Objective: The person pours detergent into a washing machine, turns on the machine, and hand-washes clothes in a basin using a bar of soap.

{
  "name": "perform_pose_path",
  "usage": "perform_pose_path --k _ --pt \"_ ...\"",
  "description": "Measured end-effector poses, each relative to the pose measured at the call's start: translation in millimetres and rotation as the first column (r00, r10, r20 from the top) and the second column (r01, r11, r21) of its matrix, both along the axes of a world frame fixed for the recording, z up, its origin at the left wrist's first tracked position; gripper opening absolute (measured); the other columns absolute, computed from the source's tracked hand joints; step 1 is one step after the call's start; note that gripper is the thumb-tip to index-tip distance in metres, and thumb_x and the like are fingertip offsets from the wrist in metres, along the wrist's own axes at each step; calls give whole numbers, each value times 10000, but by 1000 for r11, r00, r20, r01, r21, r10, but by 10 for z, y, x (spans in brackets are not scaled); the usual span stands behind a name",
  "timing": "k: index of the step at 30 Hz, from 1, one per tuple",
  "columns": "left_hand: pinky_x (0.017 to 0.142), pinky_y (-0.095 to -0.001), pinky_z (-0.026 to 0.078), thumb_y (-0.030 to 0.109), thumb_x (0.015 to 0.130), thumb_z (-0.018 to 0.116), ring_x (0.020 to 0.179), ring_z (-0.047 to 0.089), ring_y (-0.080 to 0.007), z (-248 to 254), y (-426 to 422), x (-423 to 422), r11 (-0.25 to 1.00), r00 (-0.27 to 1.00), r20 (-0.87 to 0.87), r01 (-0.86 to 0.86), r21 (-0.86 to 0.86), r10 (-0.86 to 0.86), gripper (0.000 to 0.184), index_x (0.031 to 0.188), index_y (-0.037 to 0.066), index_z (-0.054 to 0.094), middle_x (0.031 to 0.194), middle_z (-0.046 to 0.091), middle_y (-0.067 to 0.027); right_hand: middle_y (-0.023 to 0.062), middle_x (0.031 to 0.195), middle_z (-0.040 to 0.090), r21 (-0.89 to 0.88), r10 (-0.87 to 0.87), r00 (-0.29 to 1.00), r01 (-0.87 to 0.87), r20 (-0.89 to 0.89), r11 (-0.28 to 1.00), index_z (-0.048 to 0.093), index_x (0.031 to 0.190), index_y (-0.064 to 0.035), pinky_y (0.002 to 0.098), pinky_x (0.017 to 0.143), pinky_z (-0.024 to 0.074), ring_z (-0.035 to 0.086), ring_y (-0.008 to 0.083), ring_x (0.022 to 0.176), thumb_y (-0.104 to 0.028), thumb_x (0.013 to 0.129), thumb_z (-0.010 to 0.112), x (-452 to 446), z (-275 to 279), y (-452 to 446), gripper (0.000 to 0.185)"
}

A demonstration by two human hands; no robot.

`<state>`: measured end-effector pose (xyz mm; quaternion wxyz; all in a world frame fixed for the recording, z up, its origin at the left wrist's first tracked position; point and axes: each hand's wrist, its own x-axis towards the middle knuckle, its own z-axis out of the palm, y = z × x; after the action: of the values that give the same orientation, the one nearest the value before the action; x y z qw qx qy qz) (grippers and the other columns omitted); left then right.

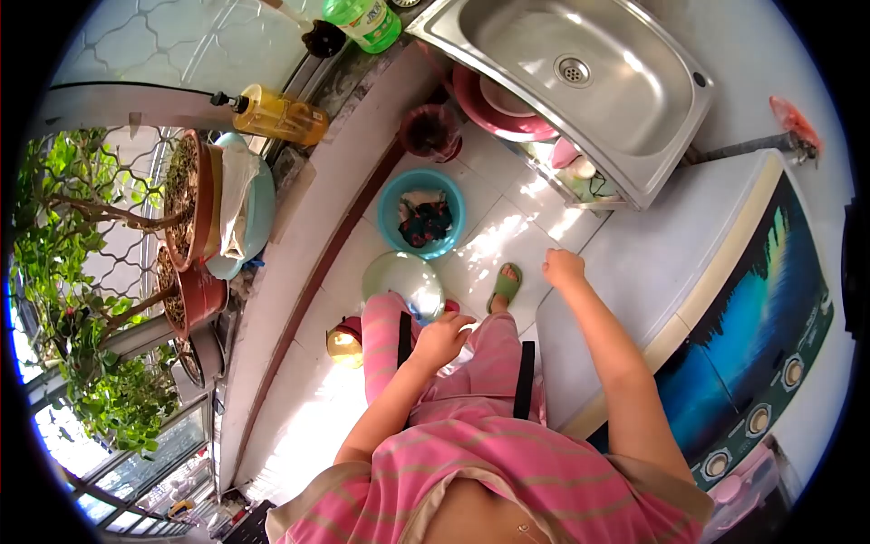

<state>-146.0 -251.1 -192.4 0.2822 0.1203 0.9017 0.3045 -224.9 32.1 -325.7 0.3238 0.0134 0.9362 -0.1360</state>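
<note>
My left hand (441,341) hovers over my pink-trousered thigh, its fingers loosely bent and slightly apart, with nothing visible in them. Just beyond it stands a pale translucent basin (405,277) on the floor, partly hidden by my knee. My right hand (564,268) is closed in a fist beside the washing machine's grey lid (666,249); I see nothing in it. Farther ahead, a blue basin (388,213) holds dark patterned cloth (425,223). A green slipper (507,283) is on one foot.
A steel sink (666,136) stands ahead on the right, with a pink basin (471,100) beneath it. A dark red bucket (430,133) is by the wall. Potted plants (186,208) and a yellow pump bottle (281,116) line the left ledge. A yellowish container (344,347) sits near my leg.
</note>
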Motion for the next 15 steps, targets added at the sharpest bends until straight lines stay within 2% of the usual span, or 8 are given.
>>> perform_pose_path --k 1,3,4,5,7,8,12,15 --pt "739 -409 516 169 876 584 850 632 -318 61 -51 -34 1000 1000 3 -15 -10 15 185 1036 96 641 945 644 -110 129 901 685 55 37 995 -43 94 998 662 899 -81 443 740 520 665 321 849 -200 811 582 39 -71 20 169" --pt "753 -417 509 184 860 576 878 615 -333 162 -144 -60 994 995 49 -81 -68 84 200 1030 107 649 937 628 -117 132 909 685 53 91 979 -102 182 993 662 897 -80 448 745 519 663 326 854 -187 807 571 58 -231 63 166" --pt "752 -421 507 192 866 572 879 616 -329 96 -243 -38 995 996 6 -91 -31 91 206 1035 101 646 938 627 -122 136 916 686 55 133 958 -152 256 987 662 894 -80 452 751 519 662 330 858 -174 804 561 23 -290 64 165" --pt "752 -421 507 192 866 572 879 616 -329 46 -334 -4 994 995 0 -103 -42 103 206 1035 101 646 938 627 -122 136 916 686 44 147 957 -163 250 986 662 894 -80 452 751 519 662 330 858 -174 804 561 3 -338 67 165" --pt "733 -416 516 201 875 583 859 629 -320 35 -484 -22 987 997 27 -66 -148 71 224 1064 100 646 954 634 -112 143 922 682 -36 30 999 -29 18 999 658 897 -75 450 756 520 657 337 865 -199 811 557 -36 -349 64 182" --pt "736 -411 517 206 879 580 863 630 -319 50 -546 -29 982 997 42 -63 -178 71 225 1066 102 649 961 635 -114 145 938 680 -45 5 1000 -5 -19 999 656 908 -74 450 761 521 655 337 871 -220 815 558 -50 -352 82 199" --pt "754 -386 519 206 888 575 854 648 -286 15 -933 -142 981 997 79 -9 -191 25 230 1088 121 651 978 644 -105 127 893 674 12 -54 998 54 13 998 661 878 -102 453 727 505 639 333 847 -204 786 559 17 -601 224 171" --pt "781 -385 512 206 885 576 880 642 -295 -94 -1418 -250 980 997 78 19 -197 -4 247 1103 114 648 1016 646 -110 132 894 675 74 -59 996 54 63 996 662 875 -101 456 723 508 641 338 838 -197 788 558 89 -684 199 166"
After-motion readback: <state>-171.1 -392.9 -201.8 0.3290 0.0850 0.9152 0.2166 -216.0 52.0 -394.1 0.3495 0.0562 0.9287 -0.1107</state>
